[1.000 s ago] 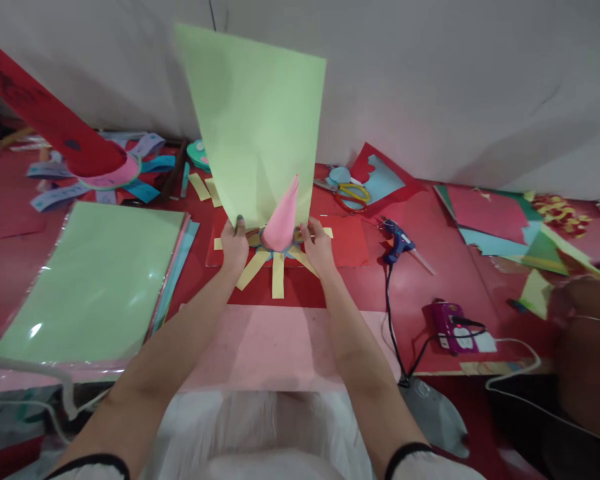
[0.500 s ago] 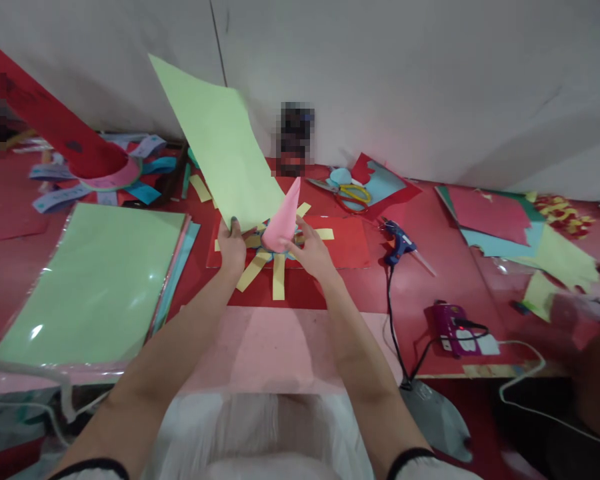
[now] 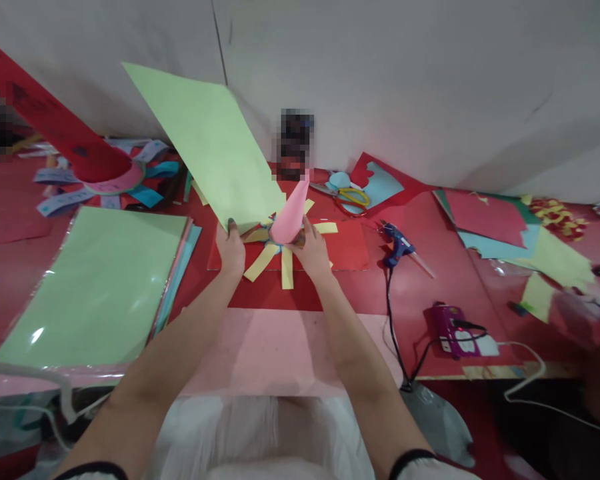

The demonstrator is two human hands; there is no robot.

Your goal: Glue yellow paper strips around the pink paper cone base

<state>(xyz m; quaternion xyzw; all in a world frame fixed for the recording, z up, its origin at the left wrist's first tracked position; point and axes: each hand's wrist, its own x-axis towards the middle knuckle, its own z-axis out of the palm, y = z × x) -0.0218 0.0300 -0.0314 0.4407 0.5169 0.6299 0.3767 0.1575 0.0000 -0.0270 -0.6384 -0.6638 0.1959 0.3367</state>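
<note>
Pink cone (image 3: 288, 221) (pale green sheet (image 3: 213, 143)).

In front of me stands a pale grey wall (image 3: 430, 80), which fills the upper part of my view. I see on it a thin dark line (image 3: 220, 43) running down from the top, and at right a small grey scratch (image 3: 539, 107). A wide soft shadow (image 3: 525, 157) lies low on the right side. Against the wall there is a long red table (image 3: 455, 267), reaching both sides of my view. Its top is smooth and slightly shiny. Near me, at right, its front edge (image 3: 495, 372) looks worn and brownish. The light is rather dim, and below the table it is darker.
</note>
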